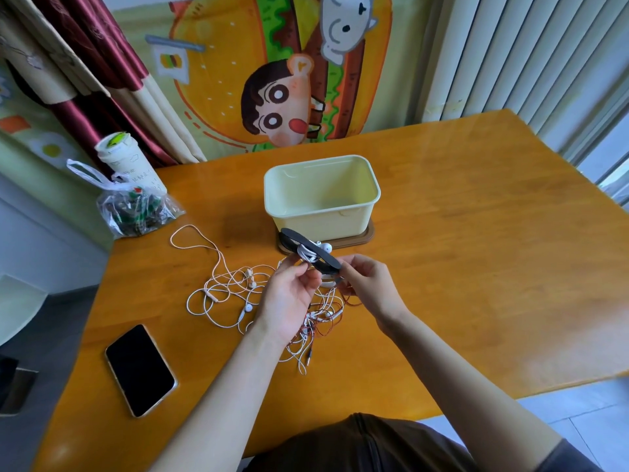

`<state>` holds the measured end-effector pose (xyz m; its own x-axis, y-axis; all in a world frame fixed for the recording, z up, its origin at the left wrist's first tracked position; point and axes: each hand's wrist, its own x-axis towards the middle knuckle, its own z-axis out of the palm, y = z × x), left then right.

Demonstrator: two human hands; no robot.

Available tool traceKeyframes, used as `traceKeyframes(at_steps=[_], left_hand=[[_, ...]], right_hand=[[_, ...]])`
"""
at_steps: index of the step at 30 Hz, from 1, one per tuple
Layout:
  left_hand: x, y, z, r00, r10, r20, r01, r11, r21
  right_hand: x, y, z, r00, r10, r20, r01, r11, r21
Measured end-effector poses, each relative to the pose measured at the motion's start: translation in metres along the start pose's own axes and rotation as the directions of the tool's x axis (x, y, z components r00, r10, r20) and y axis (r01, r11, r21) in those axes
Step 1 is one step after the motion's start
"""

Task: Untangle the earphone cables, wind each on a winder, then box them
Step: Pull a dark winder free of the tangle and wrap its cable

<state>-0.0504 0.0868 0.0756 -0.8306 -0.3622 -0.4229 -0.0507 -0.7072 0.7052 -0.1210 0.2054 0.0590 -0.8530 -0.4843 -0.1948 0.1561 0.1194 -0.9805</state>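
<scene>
A black winder [315, 252] with a white earphone cable wound round its middle is held above the table between both hands. My left hand [289, 301] pinches its near-left side, and my right hand [369, 284] pinches its right end. An earbud [326, 247] sticks out of the wound cable. Below the hands lies a tangle of earphone cables [258, 301], white, pinkish and red, spread over the wooden table [476, 233]. A pale yellow box [321, 199] stands open just behind the winder, on a brown lid [369, 235].
A black phone [139, 369] lies face up at the front left. At the table's back left corner sit a clear plastic bag [136, 209] of small items and a white cup [121, 158]. A curtain and a cartoon wall cloth hang behind.
</scene>
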Motion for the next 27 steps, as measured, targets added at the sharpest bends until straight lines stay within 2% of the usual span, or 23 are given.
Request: traceKeyframes(at_steps=[3, 6, 12, 19, 23, 27], left_hand=[[-0.001, 0.005, 0.005, 0.999, -0.049, 0.001, 0.049, 0.999, -0.014], [0.001, 0.006, 0.006, 1.000, -0.023, -0.009, 0.023, 0.998, 0.055], [-0.001, 0.005, 0.001, 0.996, 0.044, 0.084, -0.058, 0.983, 0.173], [-0.001, 0.007, 0.002, 0.994, 0.050, 0.097, -0.057, 0.995, 0.076], [-0.001, 0.008, 0.002, 0.995, 0.018, 0.103, -0.014, 0.999, -0.038], [-0.004, 0.013, 0.003, 0.991, -0.005, 0.134, 0.024, 0.989, -0.143]], right_hand=[[-0.001, 0.000, -0.003, 0.998, -0.056, -0.014, 0.054, 0.994, -0.099], [-0.005, -0.001, -0.003, 0.993, -0.118, -0.015, 0.114, 0.979, -0.169], [-0.009, -0.002, -0.005, 0.972, -0.221, -0.083, 0.205, 0.964, -0.168], [-0.014, -0.007, -0.005, 0.964, -0.259, -0.065, 0.248, 0.958, -0.141], [-0.014, -0.006, -0.003, 0.938, -0.342, -0.054, 0.313, 0.906, -0.286], [-0.015, -0.007, -0.003, 0.921, -0.387, -0.047, 0.347, 0.869, -0.354]])
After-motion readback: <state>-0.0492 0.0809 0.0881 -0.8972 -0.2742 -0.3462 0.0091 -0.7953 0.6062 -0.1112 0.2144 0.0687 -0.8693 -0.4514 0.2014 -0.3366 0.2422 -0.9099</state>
